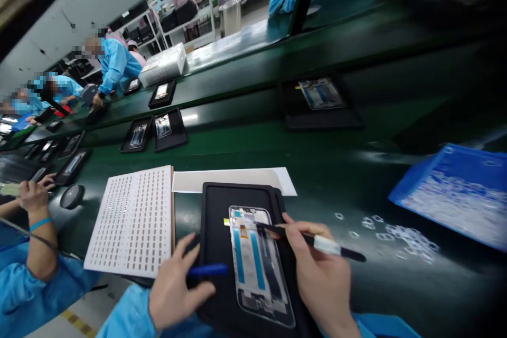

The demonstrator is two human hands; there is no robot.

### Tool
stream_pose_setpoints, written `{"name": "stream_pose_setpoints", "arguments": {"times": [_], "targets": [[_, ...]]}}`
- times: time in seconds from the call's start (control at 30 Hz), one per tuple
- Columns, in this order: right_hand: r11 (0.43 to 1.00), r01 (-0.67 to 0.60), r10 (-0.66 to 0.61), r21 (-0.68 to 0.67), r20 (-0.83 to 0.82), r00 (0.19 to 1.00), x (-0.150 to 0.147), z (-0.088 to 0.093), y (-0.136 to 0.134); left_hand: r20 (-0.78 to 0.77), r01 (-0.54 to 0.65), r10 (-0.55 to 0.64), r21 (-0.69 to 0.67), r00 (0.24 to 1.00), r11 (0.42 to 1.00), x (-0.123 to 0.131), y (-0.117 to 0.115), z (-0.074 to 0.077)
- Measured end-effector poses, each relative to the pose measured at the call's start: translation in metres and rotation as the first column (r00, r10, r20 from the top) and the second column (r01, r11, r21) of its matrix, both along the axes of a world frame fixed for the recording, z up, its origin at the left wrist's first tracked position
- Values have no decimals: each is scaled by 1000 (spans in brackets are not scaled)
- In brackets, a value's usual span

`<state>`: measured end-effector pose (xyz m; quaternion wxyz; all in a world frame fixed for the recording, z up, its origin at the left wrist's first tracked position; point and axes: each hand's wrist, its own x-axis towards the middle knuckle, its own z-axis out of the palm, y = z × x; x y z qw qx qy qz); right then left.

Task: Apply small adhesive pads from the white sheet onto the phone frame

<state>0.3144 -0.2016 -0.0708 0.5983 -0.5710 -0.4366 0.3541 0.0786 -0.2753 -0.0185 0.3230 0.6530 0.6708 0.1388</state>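
My right hand is closed around black tweezers with a white band wrapped on them. Their tips are over the upper part of a phone frame with blue strips and a small gold flex piece. The frame lies face up in a black foam tray. My left hand is at the tray's left edge, thumb and index finger apart. A blue pen-like stick juts out of it over the tray; the grip itself is partly hidden.
Left of the tray lies a white sheet of small brown parts; a white strip lies behind. Several clear rings and a blue bin are right. Other trays line the green bench. A co-worker's hand is left.
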Motion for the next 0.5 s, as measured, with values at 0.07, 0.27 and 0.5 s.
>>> {"name": "stream_pose_setpoints", "arguments": {"times": [0.07, 0.27, 0.5], "targets": [[1000, -20, 18, -12, -132, 991, -10, 1, -2, 93, -101, 103, -28, 990, 995, 2, -20, -8], [970, 226, -180, 89, -366, 913, -4, 25, 20, 494, -368, 388, -141, 778, 919, -12, 33, 8], [974, 226, -224, 7, -98, 970, 19, -8, 39, 246, -438, 425, 0, 871, 899, -12, 241, 10]]}}
